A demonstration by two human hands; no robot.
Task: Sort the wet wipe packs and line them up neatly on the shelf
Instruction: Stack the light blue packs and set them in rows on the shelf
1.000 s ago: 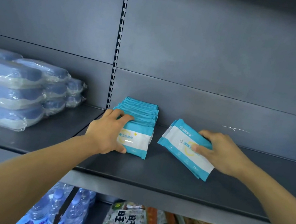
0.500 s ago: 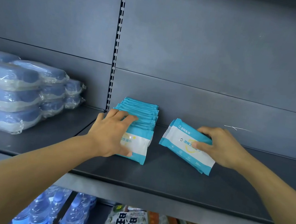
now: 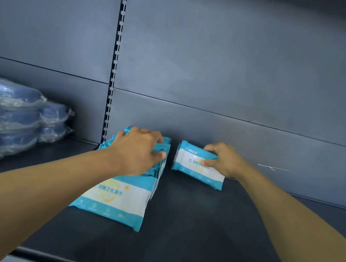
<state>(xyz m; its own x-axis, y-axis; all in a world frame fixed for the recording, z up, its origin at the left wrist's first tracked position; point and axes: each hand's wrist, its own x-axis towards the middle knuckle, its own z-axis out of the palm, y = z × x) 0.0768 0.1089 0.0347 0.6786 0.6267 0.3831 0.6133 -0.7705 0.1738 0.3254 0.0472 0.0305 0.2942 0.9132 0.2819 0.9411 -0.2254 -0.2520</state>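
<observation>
Your left hand (image 3: 140, 150) rests on top of a row of wet wipe packs (image 3: 118, 192) on the dark grey shelf (image 3: 196, 235). Your fingers curl over the top edges of the packs near the back of the row, and your thumb presses on the right side. The packs in this row lean one on the other, like fallen dominoes, and the row runs from the back wall toward you. The front pack (image 3: 112, 198) lies almost flat and shows its face. It is white in the middle with blue bands at the top and bottom. It has a yellow shield shape and blue Chinese writing that seems to read 酒精卫生湿巾, though the picture is a bit blurry. A small "10" sits on the bottom blue band.

Your right hand (image 3: 223, 161) holds a small stack of packs (image 3: 195, 168) just to the right of the row, not touching it. Your fingers wrap over the back edge and your thumb presses on the white face. This stack sits on the shelf close to the back wall and is turned a little. It has the same blue and white look, with writing too small to read.

Far to the left, well apart from the wipes, big blue bundles in clear plastic wrap (image 3: 7, 119) are piled up. A slotted metal strip (image 3: 115, 59) runs up the grey back wall behind the row.
</observation>
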